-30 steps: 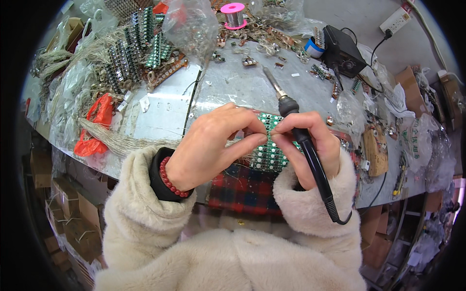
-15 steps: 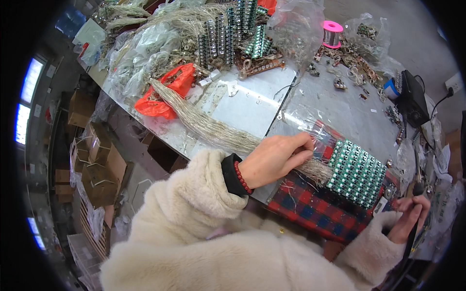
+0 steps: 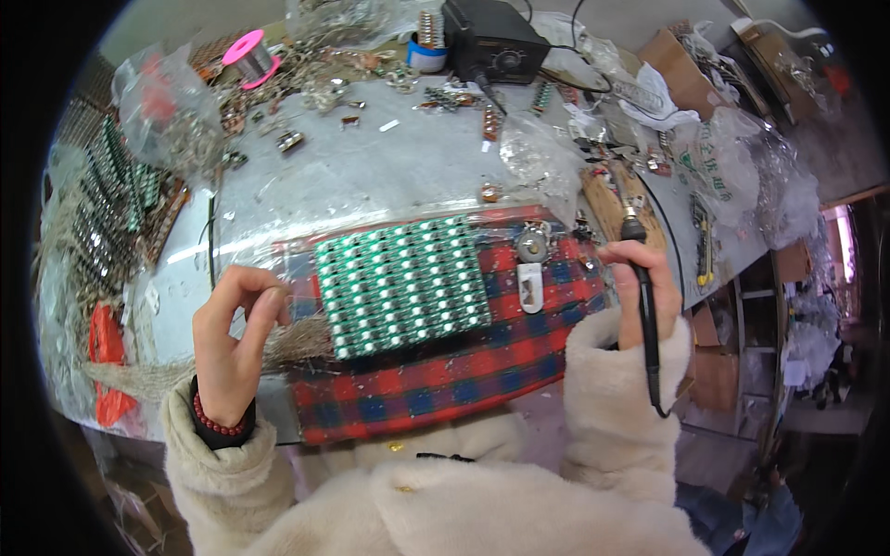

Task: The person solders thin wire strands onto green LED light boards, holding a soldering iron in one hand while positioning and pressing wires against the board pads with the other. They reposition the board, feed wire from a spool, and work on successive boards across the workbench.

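Left hand [image 3: 232, 338]: curling near the circuit board's [image 3: 403, 287] nine o'clock edge; cannot tell whether fingers are pinching anything
Right hand [image 3: 642, 278]: fingers gripping a soldering iron [image 3: 650, 324] at three o'clock
Board: lying on plaid cloth [image 3: 436, 389]
Pink spool [image 3: 252, 59]: resting far off, eleven o'clock

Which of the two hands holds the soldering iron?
The right hand, gripping the black soldering iron; the left hand, near the wire bundle, holds no iron.

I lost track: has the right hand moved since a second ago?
Yes, the right hand moved rightward, from the green circuit board toward the wooden block.
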Demonstrator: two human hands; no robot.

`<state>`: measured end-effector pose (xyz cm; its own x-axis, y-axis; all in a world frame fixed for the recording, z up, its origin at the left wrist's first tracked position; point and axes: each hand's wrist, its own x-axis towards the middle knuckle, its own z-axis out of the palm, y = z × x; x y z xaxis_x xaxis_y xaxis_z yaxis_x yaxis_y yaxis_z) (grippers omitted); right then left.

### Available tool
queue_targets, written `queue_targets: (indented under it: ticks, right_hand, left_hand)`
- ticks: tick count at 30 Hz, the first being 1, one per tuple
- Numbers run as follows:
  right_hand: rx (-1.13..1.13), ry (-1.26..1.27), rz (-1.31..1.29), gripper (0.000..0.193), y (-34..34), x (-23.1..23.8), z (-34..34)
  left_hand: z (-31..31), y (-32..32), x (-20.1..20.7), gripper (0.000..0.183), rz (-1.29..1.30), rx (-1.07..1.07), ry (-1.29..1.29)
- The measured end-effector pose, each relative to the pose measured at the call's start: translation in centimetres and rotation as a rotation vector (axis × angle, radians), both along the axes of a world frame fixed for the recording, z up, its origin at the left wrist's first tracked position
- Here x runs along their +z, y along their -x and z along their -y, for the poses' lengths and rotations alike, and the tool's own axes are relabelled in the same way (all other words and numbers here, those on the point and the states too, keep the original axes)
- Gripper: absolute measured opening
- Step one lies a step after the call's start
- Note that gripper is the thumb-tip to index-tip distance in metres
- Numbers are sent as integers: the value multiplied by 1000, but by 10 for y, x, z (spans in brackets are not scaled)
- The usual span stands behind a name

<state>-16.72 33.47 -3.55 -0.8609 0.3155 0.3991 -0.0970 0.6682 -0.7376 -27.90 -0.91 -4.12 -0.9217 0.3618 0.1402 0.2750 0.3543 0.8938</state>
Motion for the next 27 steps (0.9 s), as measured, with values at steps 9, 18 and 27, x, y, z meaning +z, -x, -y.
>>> queue_targets:
  ticks: [9,18,27]
  right_hand:
    - [269,-424,-41,39,20,-29,-9]
    - [344,-463,108,54,6,-33,5]
    - [399,-367,195,56,6,-36,10]
  left_hand:
    - [9,3,-21,4,37,57,-133]
    - [9,2,-21,4,58,42,-158]
    - [11,0,-21,3,36,26,-171]
